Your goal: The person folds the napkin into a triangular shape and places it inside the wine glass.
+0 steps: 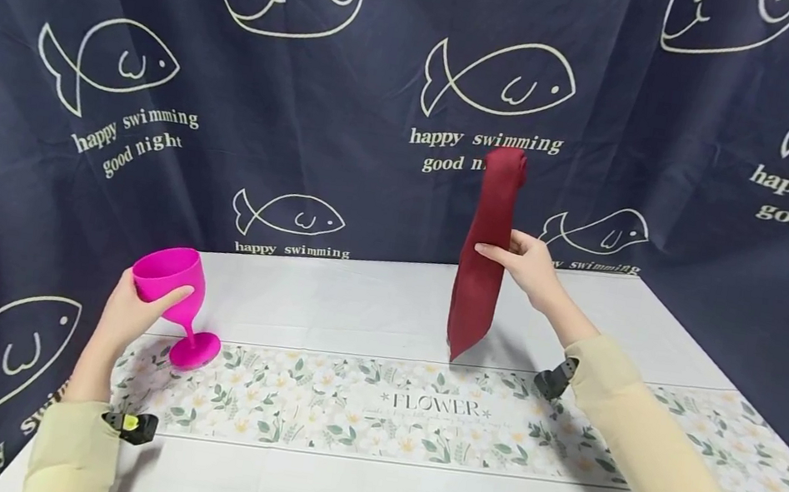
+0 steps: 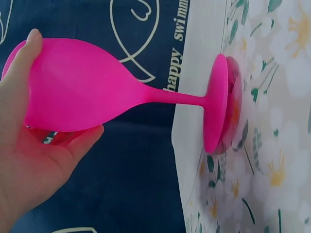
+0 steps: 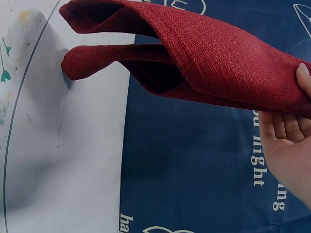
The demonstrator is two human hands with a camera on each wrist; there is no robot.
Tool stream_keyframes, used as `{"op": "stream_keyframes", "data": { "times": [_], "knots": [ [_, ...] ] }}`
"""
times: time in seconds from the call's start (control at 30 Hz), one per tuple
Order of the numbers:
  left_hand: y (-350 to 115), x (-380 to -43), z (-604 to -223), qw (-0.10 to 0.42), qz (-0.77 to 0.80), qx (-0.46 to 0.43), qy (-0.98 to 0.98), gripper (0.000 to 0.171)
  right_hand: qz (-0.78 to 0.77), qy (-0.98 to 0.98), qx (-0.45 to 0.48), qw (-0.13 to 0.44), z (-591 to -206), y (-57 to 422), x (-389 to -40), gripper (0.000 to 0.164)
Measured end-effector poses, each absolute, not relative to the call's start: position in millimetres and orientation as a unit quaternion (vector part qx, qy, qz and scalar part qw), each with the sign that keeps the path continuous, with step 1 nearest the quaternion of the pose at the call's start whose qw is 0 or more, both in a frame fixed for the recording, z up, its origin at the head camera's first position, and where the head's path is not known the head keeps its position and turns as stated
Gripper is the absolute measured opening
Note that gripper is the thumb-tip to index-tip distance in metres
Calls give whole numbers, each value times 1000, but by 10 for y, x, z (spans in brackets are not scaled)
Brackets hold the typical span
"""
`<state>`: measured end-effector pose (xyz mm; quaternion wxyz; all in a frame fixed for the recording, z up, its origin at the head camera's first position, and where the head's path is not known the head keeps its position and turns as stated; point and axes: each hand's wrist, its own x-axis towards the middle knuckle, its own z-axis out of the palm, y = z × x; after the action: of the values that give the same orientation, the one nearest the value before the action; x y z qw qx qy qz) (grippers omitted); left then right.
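At the left of the head view, my left hand grips a bright pink goblet round its bowl. The left wrist view shows the thumb on one side of the bowl and fingers on the other. The goblet's foot is at the flowered strip; whether it touches is hard to tell. My right hand pinches a dark red cloth, folded long and narrow, thumb in front. It hangs upright, its pointed lower end near the table. In the right wrist view, loose folds gape at the cloth's lower end.
A white table carries a flowered strip printed with the word FLOWER. Behind and at both sides hangs a dark blue curtain with whale and fish drawings.
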<state>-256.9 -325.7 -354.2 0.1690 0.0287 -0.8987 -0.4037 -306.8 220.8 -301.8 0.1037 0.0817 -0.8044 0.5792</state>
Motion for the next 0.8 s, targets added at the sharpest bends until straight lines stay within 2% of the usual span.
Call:
{"op": "stream_keyframes", "data": {
  "times": [0.37,0.8],
  "knots": [
    [-2919,-2648,-3440,194,-427,-11,-883,78,578,-804,84,112,-3024,2216,-3067,49],
    [-2561,-2844,-3497,189,-452,-49,-870,80,563,-814,86,116,-3005,2277,-3044,52]
  ]
}}
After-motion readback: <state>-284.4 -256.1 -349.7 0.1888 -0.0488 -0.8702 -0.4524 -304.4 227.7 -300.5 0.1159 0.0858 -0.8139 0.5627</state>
